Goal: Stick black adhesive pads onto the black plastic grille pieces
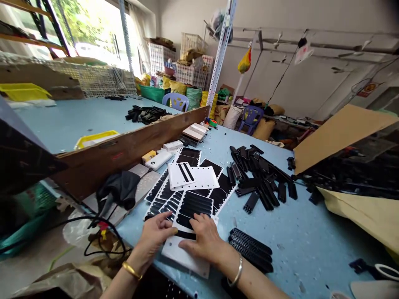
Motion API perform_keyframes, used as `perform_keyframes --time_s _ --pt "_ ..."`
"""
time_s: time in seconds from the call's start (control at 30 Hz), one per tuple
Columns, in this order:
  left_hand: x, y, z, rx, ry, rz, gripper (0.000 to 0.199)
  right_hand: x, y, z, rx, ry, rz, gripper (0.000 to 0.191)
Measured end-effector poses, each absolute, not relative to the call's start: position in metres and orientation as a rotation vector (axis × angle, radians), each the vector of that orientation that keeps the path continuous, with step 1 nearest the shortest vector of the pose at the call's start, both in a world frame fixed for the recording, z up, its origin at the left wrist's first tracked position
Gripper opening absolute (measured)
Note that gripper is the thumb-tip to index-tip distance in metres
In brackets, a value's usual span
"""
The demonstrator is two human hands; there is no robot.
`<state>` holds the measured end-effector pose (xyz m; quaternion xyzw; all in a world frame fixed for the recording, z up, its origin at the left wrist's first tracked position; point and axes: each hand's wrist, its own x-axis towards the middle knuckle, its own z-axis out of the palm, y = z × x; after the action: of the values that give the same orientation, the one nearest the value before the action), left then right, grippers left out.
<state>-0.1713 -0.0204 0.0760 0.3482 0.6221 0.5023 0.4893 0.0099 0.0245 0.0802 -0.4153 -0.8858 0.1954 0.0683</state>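
A white sheet (pixel 187 253) with rows of long black rounded strips lies at the near edge of the blue table. My left hand (pixel 157 230) is at its left edge, thumb on the sheet by a black strip, fingers curled; whether it grips anything is unclear. My right hand (pixel 204 238) rests on the sheet with its fingers spread. Beyond it overlap several similar sheets, with a white card (pixel 181 174) bearing two black strips on top. A stack of patterned black strips (pixel 251 249) lies right of my right hand.
A heap of black plastic pieces (pixel 262 174) covers the table's middle right. Along the left runs a wooden board (pixel 134 145), with a white phone-like object (pixel 158 160) and small boxes beside it. Dark cloth (pixel 120 189) and black cables are at left. An open cardboard box (pixel 339 137) stands right.
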Motion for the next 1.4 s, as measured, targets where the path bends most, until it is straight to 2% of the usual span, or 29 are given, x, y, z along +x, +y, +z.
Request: perform_keyframes --time_s 0.27,0.33,0.43,0.47,0.63,0.8,0.9,1.1,1.2,1.3,1.4 --pt "-0.15 -0.034 0.077 0.76 1.251 1.06 0.018 0.035 0.019 0.066 -1.259 -2.427 0.712 0.08" --pt "-0.146 -0.035 0.08 0.737 1.243 1.08 0.013 0.045 0.026 0.067 -1.218 -2.231 0.79 0.066" --pt "-0.144 -0.035 0.085 0.702 1.252 1.141 0.013 0.065 0.042 0.077 -1.225 -1.913 0.827 0.028" --pt "-0.144 -0.036 0.086 0.692 1.255 1.156 0.014 0.071 0.046 0.081 -1.23 -1.859 0.801 0.025" --pt "-0.144 -0.04 0.086 0.648 1.243 1.191 0.018 0.063 0.038 0.089 -1.114 -1.917 0.735 0.021" --pt "-0.137 -0.044 0.09 0.634 1.186 1.228 0.018 0.018 0.012 0.072 -1.005 -2.094 0.64 0.031" --pt "-0.134 -0.045 0.092 0.643 1.126 1.252 0.014 0.006 0.011 0.065 -0.978 -2.063 0.68 0.027" --pt "-0.135 -0.044 0.085 0.688 1.122 1.247 0.007 0.008 0.014 0.07 -0.936 -1.93 0.986 0.02" --pt "-0.137 -0.044 0.083 0.66 1.141 1.203 0.012 0.011 0.015 0.074 -0.95 -1.775 1.234 0.018" --pt "-0.142 -0.043 0.086 0.657 1.195 1.178 0.017 0.023 0.028 0.083 -1.017 -1.365 1.518 0.025" --pt "-0.153 -0.038 0.085 0.795 1.288 1.192 0.018 0.049 0.05 0.103 -1.01 -0.939 1.553 0.033"
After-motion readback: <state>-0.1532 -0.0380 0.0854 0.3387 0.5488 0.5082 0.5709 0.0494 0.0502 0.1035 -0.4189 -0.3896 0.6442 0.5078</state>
